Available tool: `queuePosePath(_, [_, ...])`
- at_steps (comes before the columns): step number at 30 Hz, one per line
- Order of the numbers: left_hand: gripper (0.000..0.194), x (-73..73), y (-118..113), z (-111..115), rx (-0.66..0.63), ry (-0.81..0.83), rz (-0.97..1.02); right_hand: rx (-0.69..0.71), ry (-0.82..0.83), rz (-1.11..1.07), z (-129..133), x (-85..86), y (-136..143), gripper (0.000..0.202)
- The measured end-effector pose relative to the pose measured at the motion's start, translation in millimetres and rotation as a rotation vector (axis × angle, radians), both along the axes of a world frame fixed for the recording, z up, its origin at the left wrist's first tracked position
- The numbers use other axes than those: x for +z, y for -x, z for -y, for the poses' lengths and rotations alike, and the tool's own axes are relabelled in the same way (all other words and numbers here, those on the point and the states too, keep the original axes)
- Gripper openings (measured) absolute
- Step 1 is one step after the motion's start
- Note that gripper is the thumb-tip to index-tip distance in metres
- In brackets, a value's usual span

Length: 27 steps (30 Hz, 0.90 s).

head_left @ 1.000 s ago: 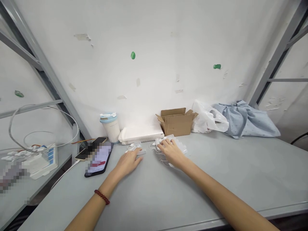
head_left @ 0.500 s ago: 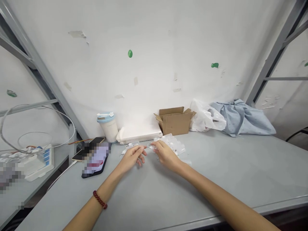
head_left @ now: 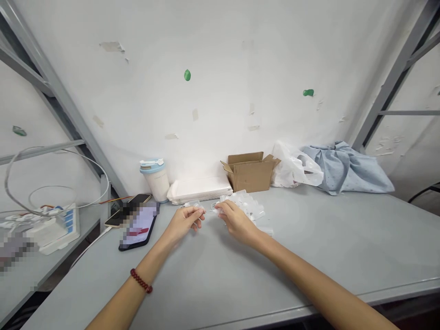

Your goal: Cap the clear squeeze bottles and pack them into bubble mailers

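- The left hand (head_left: 184, 223) is held just over the gray table (head_left: 343, 243). Its thumb and first finger are brought together at the tips, and the other fingers are curled. It cannot be told if a tiny thing is pinched there.
- A small white piece (head_left: 215, 211) is pinched by the thumb and finger of the right hand (head_left: 241, 225). A thin loop is seen at its top. The tips of the two hands are kept near each other, but apart.
- The clear plastic bits (head_left: 253, 208) are spread in a pile on the table, behind the right hand and to its right. More clear bits (head_left: 193, 203) are seen just behind the left hand.
- A red bead bracelet (head_left: 140, 280) is worn on the left wrist.
- A stack of white sheets (head_left: 202, 189) is laid flat by the wall (head_left: 220, 73). Beside it, an open brown box (head_left: 251, 178) is placed with its flaps up.
- To the right of the box, a white plastic bag (head_left: 287, 172) and a blue cloth (head_left: 354, 172) are set side by side.
- A cup (head_left: 158, 184) with a blue lid is stood at the left end of the stack.
- Two phones (head_left: 146, 222) are laid near the cup, partly blurred.
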State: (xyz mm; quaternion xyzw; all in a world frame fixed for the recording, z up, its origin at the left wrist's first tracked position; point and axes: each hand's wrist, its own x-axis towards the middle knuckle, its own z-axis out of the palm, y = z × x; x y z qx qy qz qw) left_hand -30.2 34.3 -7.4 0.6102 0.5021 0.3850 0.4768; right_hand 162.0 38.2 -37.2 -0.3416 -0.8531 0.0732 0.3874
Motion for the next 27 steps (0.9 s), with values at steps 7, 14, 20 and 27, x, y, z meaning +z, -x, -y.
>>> queuePosePath(7, [0.028,2.9,0.6,2.4,-0.071,-0.033,0.005,0.011,-0.026,0.007,0.7,-2.3,1.6,0.024])
queuePosePath(14, [0.028,2.2,0.9,2.4,-0.127,-0.047,-0.035,0.026,-0.007,-0.007,2.8,-1.3,2.5,0.024])
queuePosePath(20, [0.028,4.4,0.8,3.5,-0.124,-0.060,-0.064,0.028,0.018,-0.020,5.8,1.6,3.3,0.024])
queuePosePath(27, [0.031,7.3,0.3,5.8,-0.145,-0.085,-0.130,0.063,0.026,-0.024,5.3,-3.4,4.8,0.024])
